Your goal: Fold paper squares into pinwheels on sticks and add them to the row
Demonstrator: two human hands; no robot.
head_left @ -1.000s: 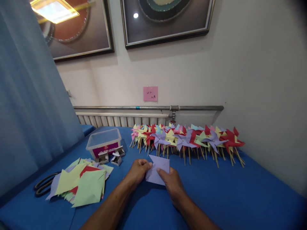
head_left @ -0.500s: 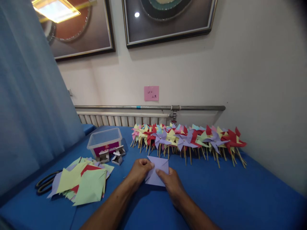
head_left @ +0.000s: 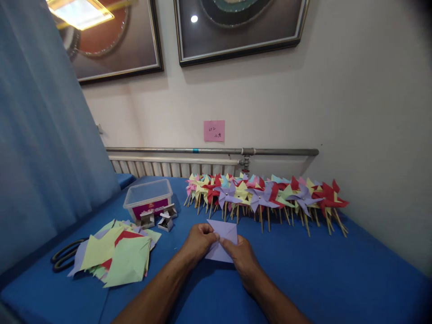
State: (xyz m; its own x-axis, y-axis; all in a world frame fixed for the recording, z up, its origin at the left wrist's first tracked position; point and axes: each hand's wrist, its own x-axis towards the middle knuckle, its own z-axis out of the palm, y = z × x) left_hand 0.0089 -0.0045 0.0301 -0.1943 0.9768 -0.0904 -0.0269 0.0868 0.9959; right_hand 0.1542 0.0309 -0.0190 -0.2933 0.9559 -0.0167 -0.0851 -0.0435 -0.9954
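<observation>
A square of purple paper (head_left: 225,229), with slits running in from its corners, is held between my hands just above the blue table. My left hand (head_left: 200,243) pinches its left side, thumb and fingers closed near the middle of the sheet. From the right, my right hand (head_left: 242,255) grips the paper with its thumb on top and the fingers behind, out of sight. Both thumb tips nearly meet at the centre. Beyond the hands stand many finished paper pinwheels (head_left: 259,198) on wooden sticks, in purple, red, yellow, green and pink.
Left on the blue table (head_left: 303,283) lie a pile of cut paper squares (head_left: 130,261) and scissors (head_left: 65,256) partly beneath it. Behind are a clear plastic tub (head_left: 148,198) and small open boxes (head_left: 165,222). A blue curtain (head_left: 43,135) hangs at the left; a radiator (head_left: 162,168) lines the wall.
My left thumb and fingers have shifted slightly right, toward the centre of the purple paper. The right hand keeps its grip. The whole view has moved a little.
</observation>
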